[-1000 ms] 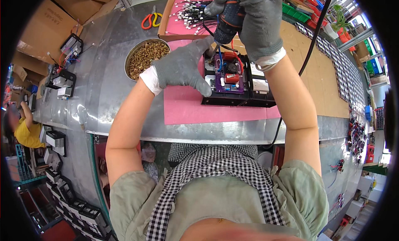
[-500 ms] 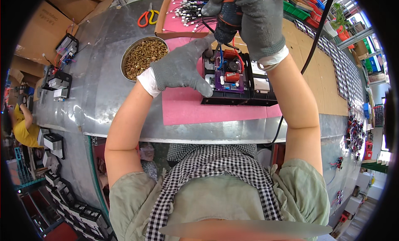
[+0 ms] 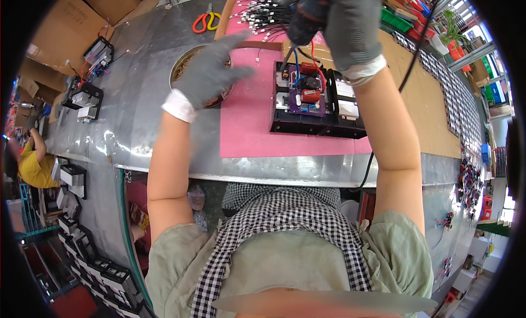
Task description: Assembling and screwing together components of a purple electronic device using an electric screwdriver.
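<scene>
Driver over a purple board [image 3: 299, 106], bench [image 3: 139, 96] shot
Right hand [image 3: 350, 36] wrapped round the power driver [image 3: 304, 25], bit at the board's black housing [image 3: 298, 125] on pink mat [image 3: 246, 140]; left hand [image 3: 207, 77] blurry, fingers spread over the bowl [image 3: 179, 59].

Your black-cased unit [image 3: 298, 123] lies flat, purple circuit board [image 3: 308, 109] upward; your dark power screwdriver [image 3: 304, 26] leans bit-down over its far left corner. Your round metal bowl [image 3: 178, 56] stands to the unit's left.
</scene>
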`<state>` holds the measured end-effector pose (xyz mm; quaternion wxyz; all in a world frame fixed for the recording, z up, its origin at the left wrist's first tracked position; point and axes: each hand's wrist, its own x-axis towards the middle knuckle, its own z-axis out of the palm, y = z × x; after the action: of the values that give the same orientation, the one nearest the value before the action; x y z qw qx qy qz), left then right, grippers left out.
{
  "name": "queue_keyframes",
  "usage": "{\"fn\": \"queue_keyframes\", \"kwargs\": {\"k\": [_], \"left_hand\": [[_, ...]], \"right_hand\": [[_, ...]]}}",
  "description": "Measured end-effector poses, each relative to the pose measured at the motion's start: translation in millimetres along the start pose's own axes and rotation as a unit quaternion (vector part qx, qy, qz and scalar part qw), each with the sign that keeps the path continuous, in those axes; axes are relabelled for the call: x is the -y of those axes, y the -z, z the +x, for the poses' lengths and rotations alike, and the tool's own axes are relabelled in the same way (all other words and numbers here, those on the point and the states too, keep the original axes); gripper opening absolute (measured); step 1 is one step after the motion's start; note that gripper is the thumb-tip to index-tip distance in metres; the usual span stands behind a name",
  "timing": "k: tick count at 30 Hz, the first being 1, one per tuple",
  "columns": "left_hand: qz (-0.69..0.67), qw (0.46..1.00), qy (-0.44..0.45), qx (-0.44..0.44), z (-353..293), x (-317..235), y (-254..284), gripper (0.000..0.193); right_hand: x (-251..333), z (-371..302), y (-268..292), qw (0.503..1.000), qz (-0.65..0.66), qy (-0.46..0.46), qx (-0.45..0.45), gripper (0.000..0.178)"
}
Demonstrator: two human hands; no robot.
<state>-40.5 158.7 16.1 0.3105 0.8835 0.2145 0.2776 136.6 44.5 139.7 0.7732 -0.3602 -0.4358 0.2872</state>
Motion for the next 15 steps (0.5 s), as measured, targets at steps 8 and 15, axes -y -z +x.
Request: {"fn": "queue_keyframes", "kwargs": {"k": [8,15], "left_hand": [[0.268,0.945,0.183,0.043,-38,60,16,0.024],[0.172,0.981,0.058,0.072,-38,62,21,0.022]], "right_hand": [[18,-15,-5,0.999,-0.003,0.048,0.021,0.034],[18,-21,0,0.997,0.001,0.028,0.068,0.035]]}}
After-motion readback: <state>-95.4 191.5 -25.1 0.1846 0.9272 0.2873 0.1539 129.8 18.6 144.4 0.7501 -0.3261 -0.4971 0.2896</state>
